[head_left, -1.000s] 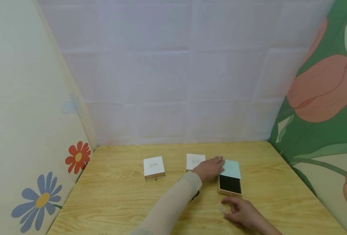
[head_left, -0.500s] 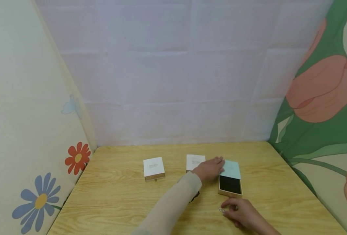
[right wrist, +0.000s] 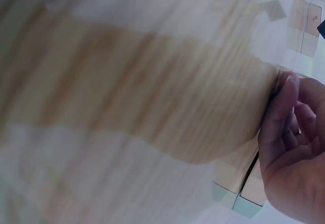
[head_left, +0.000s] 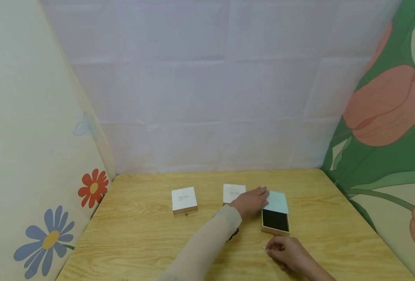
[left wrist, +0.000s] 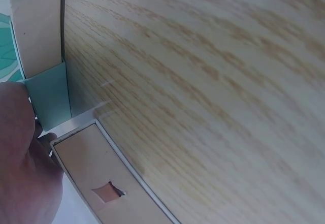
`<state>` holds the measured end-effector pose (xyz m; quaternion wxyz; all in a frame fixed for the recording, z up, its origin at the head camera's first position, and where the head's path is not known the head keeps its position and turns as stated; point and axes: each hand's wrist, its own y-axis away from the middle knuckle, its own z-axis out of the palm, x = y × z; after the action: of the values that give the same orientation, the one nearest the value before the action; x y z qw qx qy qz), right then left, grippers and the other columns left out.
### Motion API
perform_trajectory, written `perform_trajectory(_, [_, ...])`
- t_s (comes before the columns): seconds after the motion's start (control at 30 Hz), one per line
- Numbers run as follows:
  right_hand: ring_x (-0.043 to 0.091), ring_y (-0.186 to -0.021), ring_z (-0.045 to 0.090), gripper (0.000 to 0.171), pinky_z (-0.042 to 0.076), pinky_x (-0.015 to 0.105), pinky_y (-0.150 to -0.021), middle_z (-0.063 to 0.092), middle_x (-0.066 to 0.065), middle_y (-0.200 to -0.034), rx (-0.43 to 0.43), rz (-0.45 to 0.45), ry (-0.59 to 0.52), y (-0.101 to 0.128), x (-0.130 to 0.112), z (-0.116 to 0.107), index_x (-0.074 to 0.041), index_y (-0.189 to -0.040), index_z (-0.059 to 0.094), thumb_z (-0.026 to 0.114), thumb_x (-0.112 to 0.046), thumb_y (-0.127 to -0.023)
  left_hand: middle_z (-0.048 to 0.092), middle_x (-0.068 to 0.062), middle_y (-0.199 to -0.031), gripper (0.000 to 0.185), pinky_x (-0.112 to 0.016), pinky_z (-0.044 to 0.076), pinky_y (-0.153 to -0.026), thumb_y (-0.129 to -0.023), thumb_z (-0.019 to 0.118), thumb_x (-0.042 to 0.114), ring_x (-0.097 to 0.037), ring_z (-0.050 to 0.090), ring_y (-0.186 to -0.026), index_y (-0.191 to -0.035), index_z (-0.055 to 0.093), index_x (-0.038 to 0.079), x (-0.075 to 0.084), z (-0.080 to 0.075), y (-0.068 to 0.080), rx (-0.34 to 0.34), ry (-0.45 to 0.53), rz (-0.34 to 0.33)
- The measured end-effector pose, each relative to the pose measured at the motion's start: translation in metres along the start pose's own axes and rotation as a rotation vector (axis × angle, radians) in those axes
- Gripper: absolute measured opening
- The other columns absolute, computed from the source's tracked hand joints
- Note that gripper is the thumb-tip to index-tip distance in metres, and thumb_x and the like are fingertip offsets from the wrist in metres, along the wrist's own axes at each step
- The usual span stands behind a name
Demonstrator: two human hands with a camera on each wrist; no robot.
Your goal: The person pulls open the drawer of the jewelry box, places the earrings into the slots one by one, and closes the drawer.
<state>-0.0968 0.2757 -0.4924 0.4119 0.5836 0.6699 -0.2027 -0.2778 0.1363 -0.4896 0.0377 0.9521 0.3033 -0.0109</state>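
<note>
My left hand rests along the left side of a pale teal drawer box, fingers extended over the edge of its cover. The drawer is pulled out toward me and shows a black lining. In the left wrist view the hand is at the cover's teal edge, close to a white box's drawer front. In front of the drawer, my right hand pinches a small shiny piece of jewelry between thumb and forefinger, low over the table. Its exact kind is too small to tell.
A white box with a brown drawer front sits to the left on the wood-grain table. Another white box stands behind my left hand, partly hidden. A white cloth hangs along the table's far edge.
The right thumb and forefinger have come together on the small shiny jewelry, which lay beside the fingertips before. My left hand and the boxes have stayed in place.
</note>
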Motion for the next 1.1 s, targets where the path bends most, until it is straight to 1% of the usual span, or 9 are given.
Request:
perform_trajectory(0.17, [0.013,-0.050,0.056,0.008,0.046,0.022,-0.042,0.061,0.000,-0.069,0.019,0.004,0.017,-0.001,0.000,0.001,-0.009,-0.094,0.072,0.072,-0.016,-0.094,0.019,0.000,-0.169,0.057,-0.025,0.021,-0.124,-0.112,0.023,0.042,-0.015,0.021,-0.154,-0.163,0.021,0.016,0.000,0.000,0.000,0.004,-0.004,0.004])
perform_trajectory(0.33, [0.014,-0.052,0.057,0.011,0.048,0.024,-0.044,0.060,-0.001,-0.067,0.048,0.024,0.037,-0.002,-0.002,0.002,-0.008,-0.092,0.071,0.071,-0.019,-0.095,0.017,0.001,-0.170,0.058,-0.024,0.019,-0.124,-0.112,0.021,0.043,-0.014,0.019,-0.155,-0.164,0.019,0.017,0.000,0.002,-0.001,-0.010,-0.011,-0.002])
perform_trajectory(0.43, [0.016,-0.054,0.058,0.011,0.049,0.025,-0.045,0.060,-0.001,-0.067,0.068,0.029,0.040,-0.002,-0.003,0.002,-0.008,-0.090,0.071,0.069,-0.017,-0.096,0.016,0.002,-0.170,0.058,-0.024,0.019,-0.124,-0.112,0.021,0.043,-0.013,0.018,-0.155,-0.164,0.019,0.017,-0.001,0.003,-0.003,-0.013,-0.015,-0.004])
perform_trajectory(0.6, [0.015,-0.053,0.058,0.009,0.050,0.026,-0.045,0.060,-0.001,-0.067,0.090,0.009,0.041,-0.001,-0.004,0.003,-0.007,-0.089,0.069,0.067,-0.013,-0.096,0.016,0.002,-0.170,0.058,-0.024,0.019,-0.124,-0.112,0.021,0.044,-0.013,0.019,-0.155,-0.164,0.019,0.018,-0.001,0.005,-0.005,-0.005,-0.013,-0.005])
perform_trajectory(0.77, [0.015,-0.053,0.058,0.009,0.051,0.025,-0.044,0.061,-0.001,-0.068,0.091,0.002,0.028,-0.001,-0.005,0.003,-0.006,-0.090,0.069,0.066,-0.012,-0.096,0.017,0.001,-0.170,0.058,-0.024,0.019,-0.124,-0.112,0.021,0.043,-0.014,0.020,-0.155,-0.163,0.019,0.017,0.000,0.003,-0.002,0.002,-0.028,-0.001])
perform_trajectory(0.97, [0.016,-0.054,0.058,0.010,0.051,0.026,-0.044,0.061,-0.001,-0.070,0.099,0.020,0.025,-0.001,-0.009,0.001,-0.004,-0.093,0.070,0.066,-0.012,-0.096,0.018,0.000,-0.169,0.058,-0.024,0.019,-0.124,-0.112,0.021,0.043,-0.014,0.020,-0.155,-0.163,0.020,0.017,0.001,0.001,0.001,0.003,-0.028,0.005])
perform_trajectory(1.1, [0.013,-0.053,0.056,0.009,0.050,0.026,-0.044,0.062,-0.001,-0.073,0.147,-0.001,0.067,-0.002,-0.013,-0.002,-0.004,-0.093,0.071,0.066,-0.011,-0.095,0.017,0.001,-0.169,0.058,-0.023,0.019,-0.124,-0.112,0.021,0.043,-0.014,0.020,-0.155,-0.163,0.020,0.017,0.001,0.000,0.002,0.000,-0.034,0.001])
